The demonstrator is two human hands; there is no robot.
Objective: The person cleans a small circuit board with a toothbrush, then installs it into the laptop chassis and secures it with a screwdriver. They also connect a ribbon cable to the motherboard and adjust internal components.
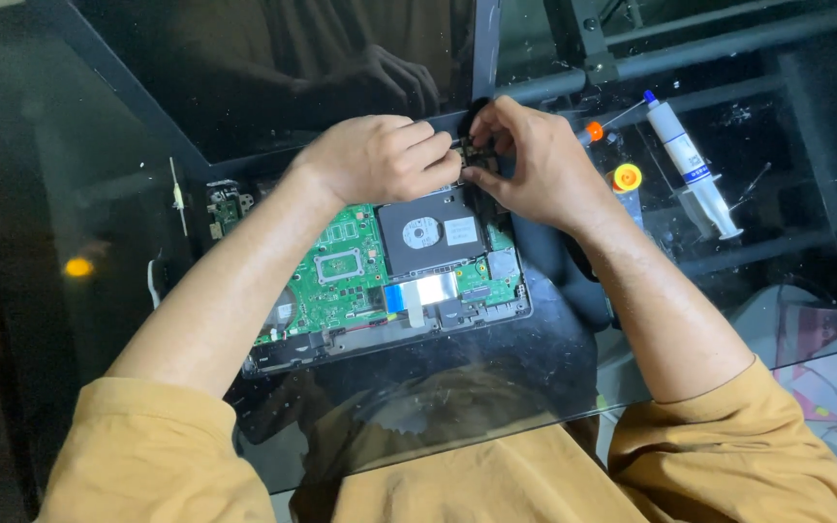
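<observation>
An opened laptop base lies on a dark glass table, showing a green circuit board and a black hard drive. Its dark screen stands open behind. My left hand and my right hand meet at the far right corner of the base, near the hinge. Both pinch a small dark part between their fingertips. The fingers hide most of that part.
A white syringe with a blue tip lies to the right on the glass. An orange-handled screwdriver and a small yellow-orange round piece sit beside my right hand. A small green board lies left of the base.
</observation>
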